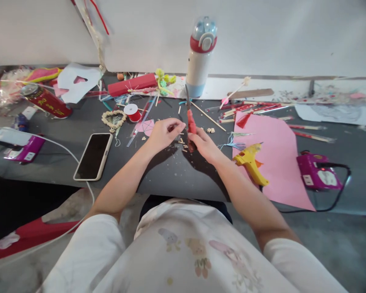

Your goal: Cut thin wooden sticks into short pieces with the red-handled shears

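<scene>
My right hand (203,142) is wrapped round a red-handled cutter (191,122), its dark, slightly curved blade pointing away from me. Just left of it, my left hand (166,132) is closed in a pinch, fingertips close to the cutter; whatever they hold is too small to make out. Below and between the hands lie several short cut stick pieces (185,147). A small pile of stick bits (211,130) sits to the right of the cutter. Behind, a long thin stick (209,116) lies slanted on the dark table (177,183). A pink paper piece (144,127) is partly behind my left hand.
To the left are a phone (94,157), a red thread spool (132,112), a heart-shaped braided ring (114,120) and a red can (46,100). A bottle (198,61) stands behind. On the right, a yellow glue gun (250,162) lies on pink paper (280,162) beside a purple box (319,173).
</scene>
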{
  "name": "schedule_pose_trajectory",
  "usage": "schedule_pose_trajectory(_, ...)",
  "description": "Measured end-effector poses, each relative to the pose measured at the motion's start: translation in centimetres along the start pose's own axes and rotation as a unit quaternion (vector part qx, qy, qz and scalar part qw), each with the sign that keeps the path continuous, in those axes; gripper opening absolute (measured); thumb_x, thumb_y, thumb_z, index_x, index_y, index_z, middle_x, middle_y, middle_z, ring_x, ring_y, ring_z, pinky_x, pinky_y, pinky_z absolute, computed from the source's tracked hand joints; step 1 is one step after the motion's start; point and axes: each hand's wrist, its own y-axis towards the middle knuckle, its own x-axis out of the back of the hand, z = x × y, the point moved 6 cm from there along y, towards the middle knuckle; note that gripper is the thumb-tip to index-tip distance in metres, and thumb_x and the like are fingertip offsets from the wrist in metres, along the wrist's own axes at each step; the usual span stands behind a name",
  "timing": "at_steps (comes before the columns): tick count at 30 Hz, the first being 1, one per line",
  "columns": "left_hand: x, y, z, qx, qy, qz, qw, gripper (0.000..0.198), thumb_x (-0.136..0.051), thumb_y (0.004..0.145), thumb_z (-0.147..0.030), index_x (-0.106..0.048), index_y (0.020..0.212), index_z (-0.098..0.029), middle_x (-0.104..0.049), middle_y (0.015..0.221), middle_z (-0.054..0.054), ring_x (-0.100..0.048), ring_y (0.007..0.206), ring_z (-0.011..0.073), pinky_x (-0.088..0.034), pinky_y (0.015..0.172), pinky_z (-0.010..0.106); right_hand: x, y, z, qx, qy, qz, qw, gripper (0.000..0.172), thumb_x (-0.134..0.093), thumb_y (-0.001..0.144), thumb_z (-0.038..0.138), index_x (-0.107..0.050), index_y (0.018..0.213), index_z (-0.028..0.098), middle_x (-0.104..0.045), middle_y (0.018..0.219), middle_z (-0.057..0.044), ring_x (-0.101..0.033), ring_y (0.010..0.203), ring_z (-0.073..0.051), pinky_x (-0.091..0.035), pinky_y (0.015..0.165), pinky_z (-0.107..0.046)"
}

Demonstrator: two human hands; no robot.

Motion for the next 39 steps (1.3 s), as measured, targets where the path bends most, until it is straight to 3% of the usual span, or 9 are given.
schedule_pose_trajectory(3, -0.4, -0.2, -0.1, 0.017, -0.017, -0.006, 1.000, 0.040, -0.059, 0.084, -0.056, -0.067, 0.090, -0.017, -0.061, 0.067, 0.000, -0.050, 0.058, 0.0111, -0.039, 0.056, 0.024, 0.3, -0.3, 0.2, 0.050, -0.154, -0.033, 0.986, 0.018, -0.058, 0.086, 0.036, -0.047, 0.088, 0.023, -0.055, 0.070, 0.000, -0.053, 0.066, -0.017, -0.041, 0.067, -0.032)
schedule_pose_trajectory(7, -0.6, -0.2, 0.2, 0.031, 0.003, -0.013, 0.999, 0.038, -0.066, 0.079, -0.055, -0.063, 0.083, -0.018, -0.063, 0.070, 0.001, -0.051, 0.061, 0.0114, -0.040, 0.057, 0.025, 0.5, -0.8, 0.8, 0.079, -0.216, -0.062, 0.971, 0.027, -0.066, 0.080, 0.036, -0.046, 0.093, 0.023, -0.060, 0.089, -0.006, -0.057, 0.085, -0.025, -0.043, 0.081, -0.039)
schedule_pose_trajectory(13, -1.0, -0.1, 0.7, 0.035, -0.066, 0.002, 0.997, 0.034, -0.065, 0.079, -0.050, -0.063, 0.086, -0.017, -0.067, 0.078, 0.003, -0.057, 0.066, 0.0126, -0.045, 0.062, 0.025, 0.4, -1.0, 0.8, 0.059, -0.205, -0.042, 0.976, 0.024, -0.048, 0.093, 0.047, -0.047, 0.094, 0.023, -0.059, 0.093, -0.007, -0.057, 0.090, -0.025, -0.042, 0.088, -0.042)
schedule_pose_trajectory(18, -1.0, 0.0, 1.2, 0.042, -0.103, 0.004, 0.994, 0.031, -0.068, 0.077, -0.046, -0.061, 0.086, -0.017, -0.066, 0.077, 0.003, -0.058, 0.065, 0.0127, -0.048, 0.063, 0.026, 0.8, -0.5, 0.8, 0.061, -0.203, -0.054, 0.976, 0.015, -0.050, 0.092, 0.033, -0.052, 0.102, 0.023, -0.061, 0.091, -0.006, -0.058, 0.087, -0.024, -0.042, 0.089, -0.041)
schedule_pose_trajectory(25, -0.6, 0.2, 1.4, 0.053, -0.106, 0.009, 0.993, 0.021, -0.063, 0.078, -0.036, -0.061, 0.087, -0.017, -0.066, 0.079, 0.003, -0.060, 0.068, 0.0125, -0.051, 0.067, 0.028, 1.5, 0.2, 0.2, 0.069, -0.167, -0.061, 0.982, 0.013, -0.052, 0.090, 0.030, -0.054, 0.100, 0.024, -0.060, 0.078, -0.002, -0.054, 0.073, -0.021, -0.039, 0.075, -0.034)
schedule_pose_trajectory(29, -0.7, 0.2, 1.4, 0.056, -0.150, 0.014, 0.987, 0.026, -0.066, 0.078, -0.040, -0.061, 0.089, -0.017, -0.067, 0.081, 0.003, -0.062, 0.070, 0.0133, -0.052, 0.067, 0.027, 1.3, 0.0, 0.4, 0.078, -0.158, -0.038, 0.984, 0.023, -0.055, 0.091, 0.045, -0.056, 0.098, 0.024, -0.060, 0.082, -0.002, -0.054, 0.076, -0.020, -0.038, 0.073, -0.033)
schedule_pose_trajectory(33, -0.8, 0.1, 1.0, 0.044, -0.156, 0.007, 0.987, 0.033, -0.071, 0.076, -0.047, -0.063, 0.085, -0.017, -0.067, 0.079, 0.003, -0.061, 0.069, 0.0134, -0.052, 0.067, 0.027, 0.7, -0.5, 0.5, 0.065, -0.161, -0.008, 0.985, 0.038, -0.070, 0.081, 0.051, -0.057, 0.101, 0.022, -0.061, 0.083, -0.002, -0.054, 0.076, -0.020, -0.038, 0.072, -0.033)
schedule_pose_trajectory(39, -0.8, 0.0, 1.1, 0.053, -0.153, -0.007, 0.987, 0.030, -0.072, 0.074, -0.046, -0.063, 0.080, -0.017, -0.066, 0.073, 0.000, -0.057, 0.062, 0.0115, -0.048, 0.062, 0.026, 0.4, -0.4, 0.6, 0.071, -0.165, 0.004, 0.984, 0.033, -0.064, 0.086, 0.049, -0.058, 0.102, 0.021, -0.064, 0.089, -0.003, -0.057, 0.083, -0.020, -0.041, 0.075, -0.034)
